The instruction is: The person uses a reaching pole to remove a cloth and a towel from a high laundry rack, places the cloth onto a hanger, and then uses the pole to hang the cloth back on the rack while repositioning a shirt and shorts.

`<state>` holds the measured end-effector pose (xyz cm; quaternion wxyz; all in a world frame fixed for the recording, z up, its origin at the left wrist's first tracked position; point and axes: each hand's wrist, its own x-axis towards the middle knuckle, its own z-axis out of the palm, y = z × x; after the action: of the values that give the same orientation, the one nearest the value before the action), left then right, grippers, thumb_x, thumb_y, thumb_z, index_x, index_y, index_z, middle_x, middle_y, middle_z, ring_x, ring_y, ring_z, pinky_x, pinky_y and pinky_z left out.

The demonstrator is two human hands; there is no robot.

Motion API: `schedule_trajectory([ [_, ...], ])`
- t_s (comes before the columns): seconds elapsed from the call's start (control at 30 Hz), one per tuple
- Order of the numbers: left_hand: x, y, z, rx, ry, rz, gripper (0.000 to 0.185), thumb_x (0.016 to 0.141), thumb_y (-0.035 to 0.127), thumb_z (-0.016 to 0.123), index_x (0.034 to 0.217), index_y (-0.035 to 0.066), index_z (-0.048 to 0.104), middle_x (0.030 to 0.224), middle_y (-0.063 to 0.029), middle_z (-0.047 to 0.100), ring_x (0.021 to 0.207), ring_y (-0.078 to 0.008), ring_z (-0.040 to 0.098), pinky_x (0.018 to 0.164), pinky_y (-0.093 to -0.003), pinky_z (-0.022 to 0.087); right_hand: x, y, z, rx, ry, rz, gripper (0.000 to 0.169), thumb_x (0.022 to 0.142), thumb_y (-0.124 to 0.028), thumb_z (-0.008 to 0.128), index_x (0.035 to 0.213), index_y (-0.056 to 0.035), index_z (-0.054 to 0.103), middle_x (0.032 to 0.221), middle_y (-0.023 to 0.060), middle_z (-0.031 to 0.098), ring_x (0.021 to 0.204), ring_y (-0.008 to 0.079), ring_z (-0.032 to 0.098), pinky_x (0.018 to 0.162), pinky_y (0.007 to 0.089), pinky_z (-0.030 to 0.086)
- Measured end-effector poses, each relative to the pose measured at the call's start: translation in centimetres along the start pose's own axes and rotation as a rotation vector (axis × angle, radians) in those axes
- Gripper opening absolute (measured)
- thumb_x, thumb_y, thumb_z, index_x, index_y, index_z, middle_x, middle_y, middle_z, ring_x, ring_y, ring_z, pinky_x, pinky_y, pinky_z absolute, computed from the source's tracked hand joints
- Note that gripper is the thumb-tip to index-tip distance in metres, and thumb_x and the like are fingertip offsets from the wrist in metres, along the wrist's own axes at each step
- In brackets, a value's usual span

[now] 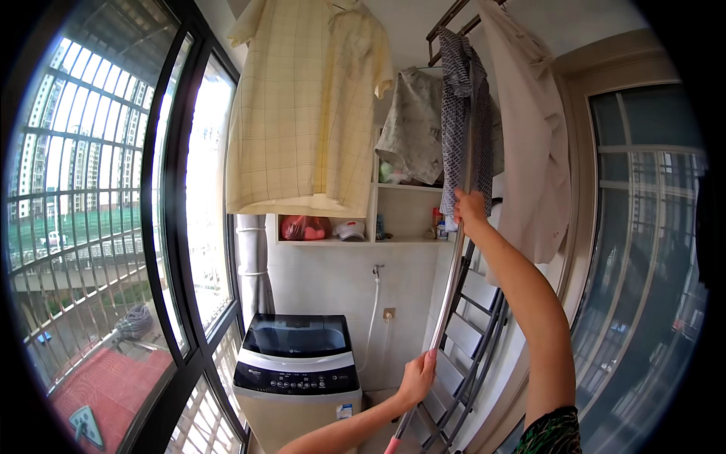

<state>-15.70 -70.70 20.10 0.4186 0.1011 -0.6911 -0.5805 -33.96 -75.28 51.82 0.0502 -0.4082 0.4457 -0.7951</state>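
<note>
Both my hands grip a long metal pole [451,278] with a pink end at the bottom. My left hand [418,377] is closed around its lower part, near the washing machine's right side. Higher up, my right hand [471,210] holds the pole at the lower edge of a dark patterned garment [454,113]. The pole runs up in front of that garment; its contact with the hanger is hard to make out. To the left hang grey printed shorts [413,125] and a yellow checked shirt [300,113]. A pale pinkish garment [527,130] hangs on the right.
A top-loading washing machine [298,363] stands below wall shelves [408,213] holding bags, a cap and bottles. A folding ladder [473,335] leans at the right wall, beside a glass door [635,227]. Barred windows [85,170] line the left. A drying rack [468,25] is overhead.
</note>
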Motion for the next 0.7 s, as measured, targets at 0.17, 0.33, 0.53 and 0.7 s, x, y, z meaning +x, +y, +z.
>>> schedule_trajectory([
  [0.17,-1.8,-2.2,-2.2,-0.071,-0.082,-0.080,0.055,0.095,0.052,0.037,0.067,0.005,0.048,0.051,0.0003,0.043,0.043,-0.0099,0.042,0.040,-0.0259,0.034,-3.3,0.8,1.5,-0.056,0.017,-0.023,0.020,0.085,-0.015,0.056,0.074,-0.0042,0.043,0.054,0.0039,0.041,0.037,0.0141,0.040,0.031,0.0311,0.032],
  [0.33,-0.9,-0.9,-3.6,-0.301,-0.252,-0.284,0.057,0.090,0.061,0.038,0.062,0.012,0.037,0.048,0.0032,0.034,0.034,-0.0076,0.030,0.031,-0.0250,0.022,-3.0,0.6,1.8,-0.214,0.108,-0.051,0.020,0.086,-0.016,0.054,0.076,-0.0005,0.047,0.057,0.0083,0.047,0.038,0.0183,0.045,0.030,0.0320,0.035],
  [0.53,-0.7,-0.4,-6.9,-0.423,-0.536,-0.409,0.060,0.089,0.067,0.029,0.063,0.013,0.032,0.048,0.0027,0.029,0.036,-0.0083,0.027,0.033,-0.0251,0.023,-4.2,2.6,3.1,-0.491,0.140,-0.168,0.025,0.086,-0.020,0.055,0.083,0.0046,0.052,0.062,0.0174,0.054,0.049,0.0307,0.058,0.042,0.0428,0.046],
  [0.7,-4.0,-5.3,-7.6,-0.372,-0.596,-0.413,0.061,0.089,0.067,0.026,0.065,0.012,0.036,0.047,0.0007,0.033,0.037,-0.0092,0.032,0.035,-0.0247,0.027,-4.3,11.5,-0.8,-0.701,0.262,-0.372,0.022,0.088,-0.019,0.053,0.083,0.0016,0.047,0.058,0.0122,0.051,0.042,0.0228,0.050,0.036,0.0364,0.040],
])
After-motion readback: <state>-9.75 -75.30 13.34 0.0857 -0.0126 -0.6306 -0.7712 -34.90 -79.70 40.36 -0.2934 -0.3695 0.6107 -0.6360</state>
